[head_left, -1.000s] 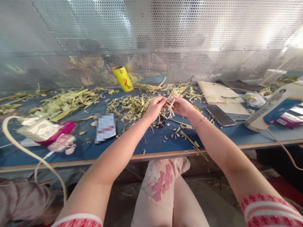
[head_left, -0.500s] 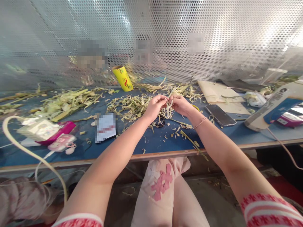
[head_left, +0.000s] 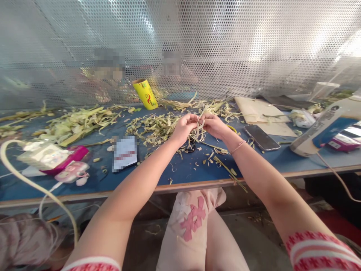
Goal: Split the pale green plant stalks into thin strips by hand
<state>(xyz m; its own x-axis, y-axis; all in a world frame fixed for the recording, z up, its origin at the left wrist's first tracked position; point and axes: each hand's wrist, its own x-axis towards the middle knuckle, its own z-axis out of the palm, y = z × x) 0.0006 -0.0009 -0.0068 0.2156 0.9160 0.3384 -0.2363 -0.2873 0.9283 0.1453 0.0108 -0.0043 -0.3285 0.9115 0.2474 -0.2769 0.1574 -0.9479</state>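
My left hand [head_left: 186, 127] and my right hand [head_left: 213, 125] meet over the middle of the blue table [head_left: 158, 177], fingertips almost touching. Both pinch a pale dried plant strip [head_left: 200, 127], whose loose ends hang between them. Under and behind the hands spreads a heap of shredded dry leaf strips [head_left: 153, 126], with more strips [head_left: 216, 107] farther back. Small scraps and a longer stalk [head_left: 225, 165] lie near the table's front edge. My fingers partly hide the strip.
A tilted yellow tube [head_left: 145, 94] stands at the back. Longer leaves [head_left: 81, 122] are piled left, near a phone [head_left: 124, 153] and a pink-and-white device [head_left: 60, 156]. Rightward are a dark phone [head_left: 261, 137], brown paper [head_left: 259, 109] and a white-and-blue box-like thing [head_left: 324, 126]. A perforated metal panel [head_left: 203, 45] rises behind.
Both hands keep their pinch on the strip, with only slight finger movement. The whole view has shifted very slightly.
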